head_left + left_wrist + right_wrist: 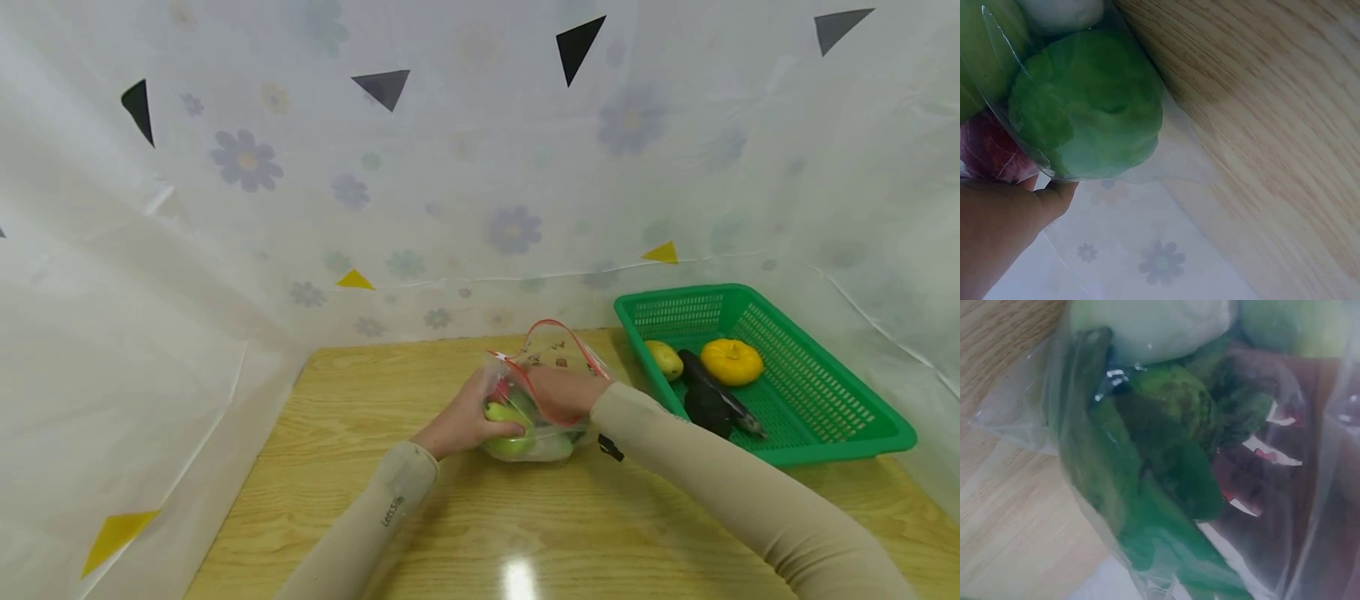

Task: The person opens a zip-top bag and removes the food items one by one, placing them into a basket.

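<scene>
A clear zip bag (553, 454) with a red zip edge stands on the table, its mouth held wide. My left hand (468, 421) grips the bag's left side, thumb across the front over a yellow-green pear (510, 442). Inside, the left wrist view has a round green cabbage-like vegetable (1088, 106) and a purple-red one (994, 147). My right hand (566, 392) reaches through the mouth into the bag. Its fingers (1241, 481) are right at dark green vegetables (1172, 444); I cannot tell whether they grip one. A long green vegetable (1147, 525) lies below.
A green plastic basket (885, 421) sits to the right on the wooden table (337, 433). It holds a yellow squash (731, 362), a yellow oval fruit (664, 360), an eggplant (738, 412) and a dark rounded item (707, 408). Flower-printed sheeting (450, 183) encloses the back and sides.
</scene>
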Demonstrator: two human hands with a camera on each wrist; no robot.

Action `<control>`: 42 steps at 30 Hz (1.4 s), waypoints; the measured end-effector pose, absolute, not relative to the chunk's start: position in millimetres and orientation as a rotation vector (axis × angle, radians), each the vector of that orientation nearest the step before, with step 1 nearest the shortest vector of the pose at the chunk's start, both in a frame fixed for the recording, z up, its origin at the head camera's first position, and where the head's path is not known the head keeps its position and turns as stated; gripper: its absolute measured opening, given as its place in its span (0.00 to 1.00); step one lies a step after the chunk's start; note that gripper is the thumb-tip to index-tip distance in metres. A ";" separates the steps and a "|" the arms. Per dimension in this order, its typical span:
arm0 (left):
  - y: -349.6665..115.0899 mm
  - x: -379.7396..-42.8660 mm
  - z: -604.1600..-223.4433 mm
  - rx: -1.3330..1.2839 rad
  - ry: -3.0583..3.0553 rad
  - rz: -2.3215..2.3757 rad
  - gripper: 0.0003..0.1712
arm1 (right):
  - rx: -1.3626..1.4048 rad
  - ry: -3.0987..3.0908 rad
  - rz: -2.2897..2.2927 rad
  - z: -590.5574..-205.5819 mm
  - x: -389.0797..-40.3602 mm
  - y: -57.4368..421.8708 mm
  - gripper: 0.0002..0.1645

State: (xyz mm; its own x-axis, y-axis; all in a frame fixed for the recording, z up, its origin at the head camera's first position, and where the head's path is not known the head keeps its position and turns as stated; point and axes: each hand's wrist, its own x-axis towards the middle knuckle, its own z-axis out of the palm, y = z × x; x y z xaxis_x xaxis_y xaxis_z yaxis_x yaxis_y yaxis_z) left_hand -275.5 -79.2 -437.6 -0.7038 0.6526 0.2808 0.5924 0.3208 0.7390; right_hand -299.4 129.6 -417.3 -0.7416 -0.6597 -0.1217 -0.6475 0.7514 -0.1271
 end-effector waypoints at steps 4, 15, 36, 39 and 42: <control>-80.0 -279.1 -445.0 1.135 2.525 1.307 0.52 | -1.070 2.837 -0.041 -420.7 -299.4 128.6 0.24; -78.8 -271.0 -437.5 1.135 2.491 1.374 0.55 | -1.044 2.878 -0.145 -418.7 -295.1 130.2 0.21; -80.8 -265.9 -431.5 1.163 2.448 1.408 0.48 | -0.942 2.890 -0.097 -418.1 -290.9 124.4 0.18; -80.8 -269.4 -437.2 1.155 2.464 1.394 0.50 | -0.965 2.903 -0.090 -415.9 -288.6 124.8 0.20; -81.7 -275.0 -445.0 1.136 2.499 1.354 0.52 | -1.024 2.914 -0.053 -414.0 -287.0 125.5 0.21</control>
